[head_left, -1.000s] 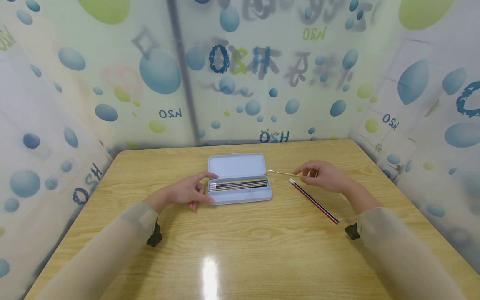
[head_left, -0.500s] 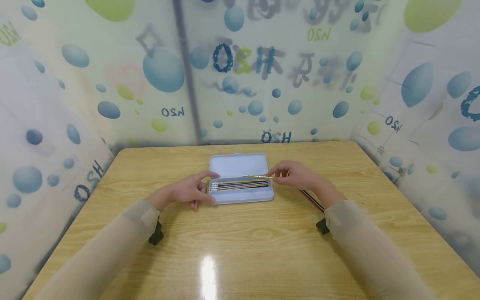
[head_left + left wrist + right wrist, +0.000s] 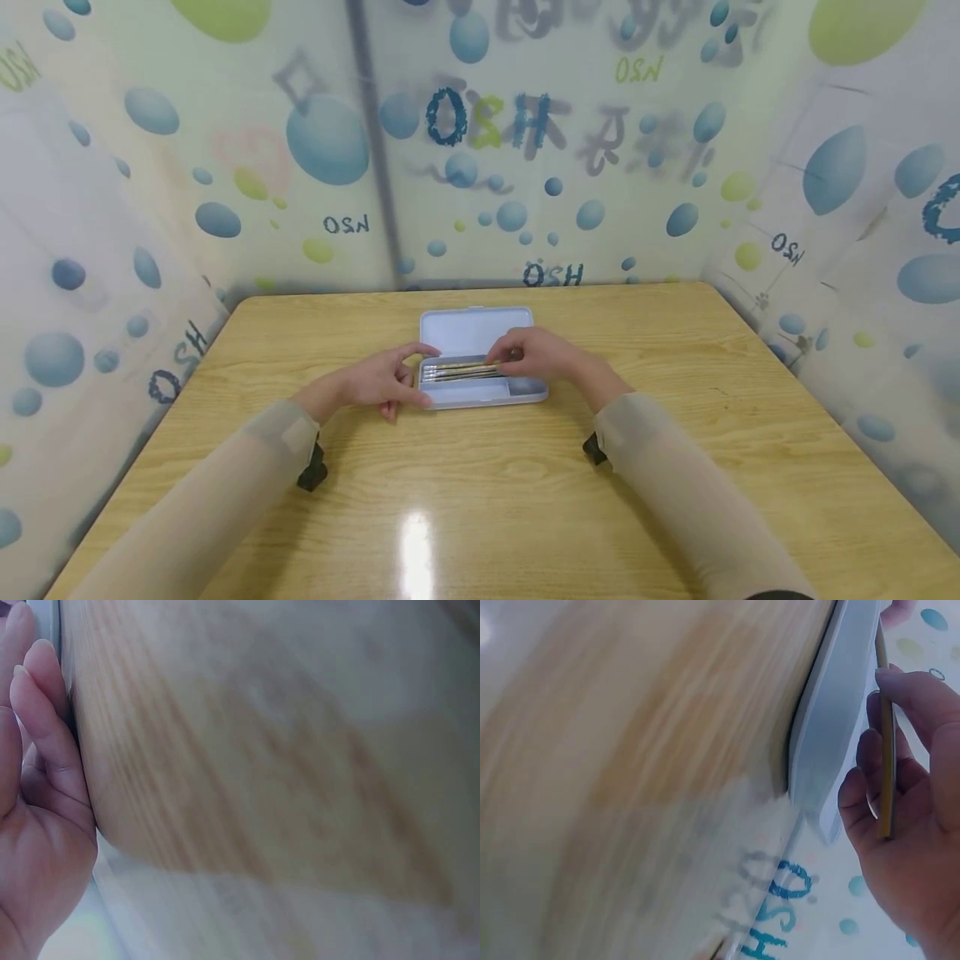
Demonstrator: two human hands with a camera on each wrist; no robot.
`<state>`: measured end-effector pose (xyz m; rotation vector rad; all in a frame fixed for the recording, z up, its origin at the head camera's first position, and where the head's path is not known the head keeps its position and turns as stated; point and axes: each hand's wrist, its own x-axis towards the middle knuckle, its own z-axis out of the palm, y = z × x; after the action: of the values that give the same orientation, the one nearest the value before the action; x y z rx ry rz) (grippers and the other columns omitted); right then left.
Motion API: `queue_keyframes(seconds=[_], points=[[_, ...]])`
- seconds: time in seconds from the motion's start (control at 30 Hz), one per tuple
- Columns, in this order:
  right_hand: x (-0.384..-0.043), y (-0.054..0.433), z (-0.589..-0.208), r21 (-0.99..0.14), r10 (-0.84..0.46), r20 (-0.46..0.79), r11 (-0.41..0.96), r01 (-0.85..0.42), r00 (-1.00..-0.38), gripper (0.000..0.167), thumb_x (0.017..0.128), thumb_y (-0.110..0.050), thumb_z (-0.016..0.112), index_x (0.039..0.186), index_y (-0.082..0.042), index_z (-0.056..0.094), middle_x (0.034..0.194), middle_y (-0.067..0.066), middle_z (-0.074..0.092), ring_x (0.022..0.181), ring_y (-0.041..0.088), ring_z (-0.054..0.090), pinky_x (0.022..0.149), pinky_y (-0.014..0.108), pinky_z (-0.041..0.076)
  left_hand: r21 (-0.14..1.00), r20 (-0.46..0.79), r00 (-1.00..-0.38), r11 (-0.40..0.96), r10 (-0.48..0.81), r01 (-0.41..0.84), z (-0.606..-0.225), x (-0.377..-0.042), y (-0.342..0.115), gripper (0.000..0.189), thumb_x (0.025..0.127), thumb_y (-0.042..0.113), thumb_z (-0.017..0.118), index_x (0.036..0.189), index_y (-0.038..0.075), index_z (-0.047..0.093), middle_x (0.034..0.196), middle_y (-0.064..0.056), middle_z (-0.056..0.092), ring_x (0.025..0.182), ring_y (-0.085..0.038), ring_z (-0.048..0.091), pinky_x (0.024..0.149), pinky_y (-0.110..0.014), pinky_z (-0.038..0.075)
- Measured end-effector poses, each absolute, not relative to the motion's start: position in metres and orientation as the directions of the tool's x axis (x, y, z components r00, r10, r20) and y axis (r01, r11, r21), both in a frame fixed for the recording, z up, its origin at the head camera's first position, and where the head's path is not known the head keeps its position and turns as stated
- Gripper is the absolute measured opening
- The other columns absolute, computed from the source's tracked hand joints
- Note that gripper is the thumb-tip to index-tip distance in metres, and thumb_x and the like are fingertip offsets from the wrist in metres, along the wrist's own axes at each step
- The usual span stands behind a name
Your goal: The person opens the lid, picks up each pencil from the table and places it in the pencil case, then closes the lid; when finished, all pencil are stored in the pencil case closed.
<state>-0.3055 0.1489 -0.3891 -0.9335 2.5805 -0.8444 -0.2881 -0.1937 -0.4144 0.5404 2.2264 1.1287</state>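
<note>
A pale blue pencil case [image 3: 471, 392] lies with its lid [image 3: 468, 332] folded back on the table. Several pencils [image 3: 453, 372] fill its rear compartment. My left hand [image 3: 372, 383] holds the case's left end, thumb at the front corner and index finger by the hinge side. My right hand [image 3: 542, 354] is over the right part of the case. In the right wrist view, a gold-and-dark pencil [image 3: 887, 765] is pinched between the thumb and fingers, its end lying along the palm. Its far end cannot be told apart from the other pencils in the head view.
The wooden table [image 3: 480, 492] extends around the case on every side. A patterned curtain [image 3: 480, 192] with coloured dots stands behind it and at both sides. A bright glare spot [image 3: 416, 550] lies near the front.
My right hand has carried the pencil leftward from the table's right side to above the case. The red-striped pencil on the table is now hidden behind my right arm. The left hand stays put.
</note>
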Motion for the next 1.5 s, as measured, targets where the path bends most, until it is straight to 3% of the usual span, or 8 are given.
queue_keyframes(seconds=[0.47,0.77,1.3,1.5], points=[[-0.306,0.132,-0.391,-0.593,-0.644,-0.071,0.641,-0.487,-0.762,0.019,0.106,-0.015,0.074,0.121,-0.023,0.083,0.107,0.0,0.069,0.1,0.017,0.058,0.094,0.033,0.053,0.811,-0.314,-0.751,0.575,0.581,0.106,-0.414,-0.288,-0.193,0.089,0.098,0.033,0.087,0.168,0.026,0.033,0.075,-0.002,0.059,0.05,-0.014,0.059,0.054,-0.027,0.057],[-0.303,0.142,-0.387,-0.592,-0.612,-0.08,0.664,-0.457,-0.787,0.019,0.105,-0.017,0.077,0.122,-0.02,0.082,0.112,0.0,0.071,0.104,0.018,0.061,0.101,0.037,0.056,0.811,-0.309,-0.751,0.574,0.583,0.112,-0.414,-0.288,-0.193,0.089,0.098,0.033,0.087,0.169,0.026,0.033,0.075,-0.002,0.058,0.05,-0.013,0.059,0.053,-0.026,0.056],[-0.282,0.221,-0.38,-0.629,-0.524,-0.046,0.677,-0.382,-0.851,0.022,0.106,-0.021,0.074,0.126,-0.014,0.081,0.117,0.003,0.075,0.104,0.02,0.065,0.09,0.036,0.055,0.812,-0.299,-0.754,0.572,0.584,0.121,-0.415,-0.288,-0.194,0.091,0.097,0.032,0.087,0.169,0.026,0.032,0.074,-0.002,0.057,0.05,-0.013,0.058,0.053,-0.026,0.055],[-0.271,0.26,-0.385,-0.642,-0.49,-0.058,0.685,-0.343,-0.87,0.023,0.107,-0.023,0.073,0.127,-0.012,0.08,0.119,0.007,0.077,0.097,0.018,0.065,0.081,0.033,0.055,0.817,-0.298,-0.752,0.565,0.588,0.119,-0.415,-0.287,-0.193,0.091,0.097,0.032,0.087,0.169,0.025,0.032,0.074,-0.002,0.057,0.05,-0.014,0.058,0.052,-0.026,0.054]])
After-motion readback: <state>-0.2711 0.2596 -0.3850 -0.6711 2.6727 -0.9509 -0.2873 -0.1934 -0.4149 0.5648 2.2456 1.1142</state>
